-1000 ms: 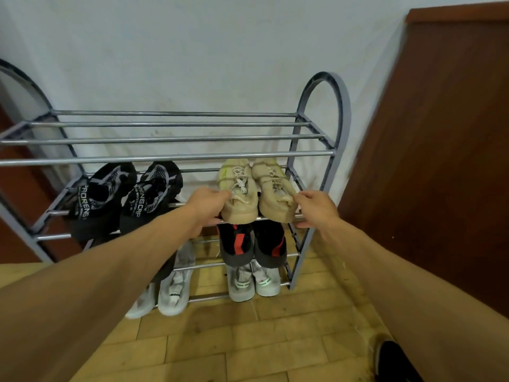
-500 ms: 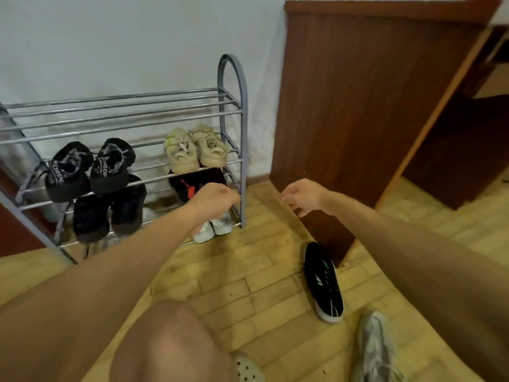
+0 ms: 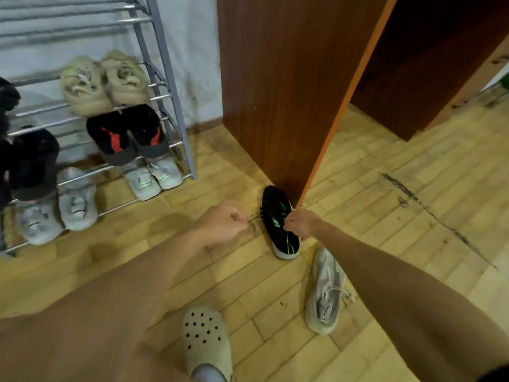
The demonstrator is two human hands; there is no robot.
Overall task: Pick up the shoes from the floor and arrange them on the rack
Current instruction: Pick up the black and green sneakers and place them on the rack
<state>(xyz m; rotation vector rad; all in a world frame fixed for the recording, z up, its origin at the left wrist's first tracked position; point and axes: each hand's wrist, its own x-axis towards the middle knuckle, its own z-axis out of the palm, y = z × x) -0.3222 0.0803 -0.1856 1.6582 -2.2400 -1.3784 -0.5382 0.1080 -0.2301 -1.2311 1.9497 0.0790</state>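
The right hand (image 3: 301, 223) curls its grip on the black shoe (image 3: 274, 202) for lifting; the left hand (image 3: 223, 223) is fisted, empty.

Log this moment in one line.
right hand: grips black shoe | left hand: curled, empty | grey shoe: on floor

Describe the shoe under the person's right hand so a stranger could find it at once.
Find the tall brown wooden panel beside the shoe rack; at its bottom corner a black shoe lies on the floor. Green stripes and a white sole set it apart from the grey laced sneaker and beige clog nearby.
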